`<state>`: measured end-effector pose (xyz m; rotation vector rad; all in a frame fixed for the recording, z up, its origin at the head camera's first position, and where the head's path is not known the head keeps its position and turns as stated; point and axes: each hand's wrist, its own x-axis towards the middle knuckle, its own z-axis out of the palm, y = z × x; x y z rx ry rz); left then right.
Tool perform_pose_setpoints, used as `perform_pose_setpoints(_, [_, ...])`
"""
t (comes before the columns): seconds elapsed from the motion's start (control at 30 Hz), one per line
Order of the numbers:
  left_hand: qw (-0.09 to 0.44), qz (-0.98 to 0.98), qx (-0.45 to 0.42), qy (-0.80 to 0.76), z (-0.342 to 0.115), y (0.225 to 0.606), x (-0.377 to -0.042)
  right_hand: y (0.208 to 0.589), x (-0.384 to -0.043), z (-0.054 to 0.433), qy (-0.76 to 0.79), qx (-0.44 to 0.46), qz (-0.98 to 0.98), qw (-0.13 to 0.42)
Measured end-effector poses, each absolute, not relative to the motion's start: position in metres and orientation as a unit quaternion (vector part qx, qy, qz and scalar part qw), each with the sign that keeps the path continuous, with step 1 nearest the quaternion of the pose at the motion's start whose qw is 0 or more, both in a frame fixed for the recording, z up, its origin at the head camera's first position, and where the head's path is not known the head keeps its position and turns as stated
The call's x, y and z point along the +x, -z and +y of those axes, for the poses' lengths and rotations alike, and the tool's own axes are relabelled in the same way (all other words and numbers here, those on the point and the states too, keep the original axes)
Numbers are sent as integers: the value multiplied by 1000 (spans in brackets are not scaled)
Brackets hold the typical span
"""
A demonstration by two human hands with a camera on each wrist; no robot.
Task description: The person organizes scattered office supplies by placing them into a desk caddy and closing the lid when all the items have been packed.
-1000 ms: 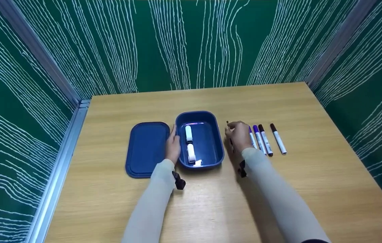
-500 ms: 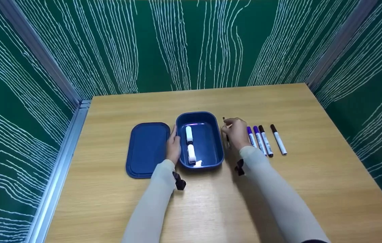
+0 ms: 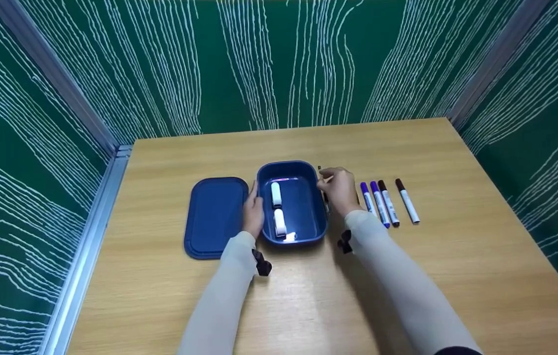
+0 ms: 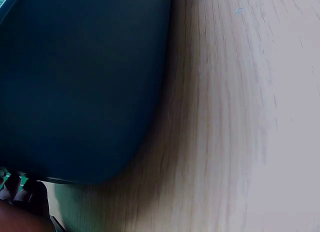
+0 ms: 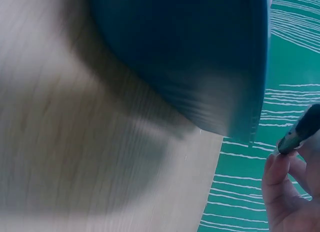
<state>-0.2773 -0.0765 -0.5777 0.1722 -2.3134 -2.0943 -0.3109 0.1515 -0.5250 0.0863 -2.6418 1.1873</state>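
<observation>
My left hand [image 3: 253,214] lies along the left outer side of a deep blue plastic box [image 3: 292,241], fingers mostly straight; in the left wrist view its fingertips [image 4: 25,189] are right at the box's rim. Inside the box, on the left, lie two small white rounded objects [image 3: 276,195] with dark lower edges, one behind the other. My right hand [image 3: 340,190] is beside the box's right wall and pinches a slim marker between thumb and fingers. The marker's dark end [image 5: 305,126] shows in the right wrist view; the hand hides much of its body.
Several white markers with purple and dark caps [image 3: 380,202] lie side by side right of my right hand, one of them a little apart [image 3: 407,201]. A flat blue lid [image 3: 215,217] lies left of the box. Green panels [image 3: 298,64] with white lines stand behind the wooden table [image 3: 200,153].
My right hand has moved left and slightly away from me with the marker, from near the other markers to the box's right wall. The left hand stays at the box.
</observation>
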Motion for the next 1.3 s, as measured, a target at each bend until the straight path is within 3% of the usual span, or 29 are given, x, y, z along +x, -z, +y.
perform_pose_setpoints(0.4, [9, -747, 59, 662, -77, 575, -274, 525, -309, 137, -439, 29, -894, 89])
perform_pose_setpoints(1.3, [7, -745, 48, 665, -77, 577, -277, 539, -311, 103, -434, 67, -893, 98])
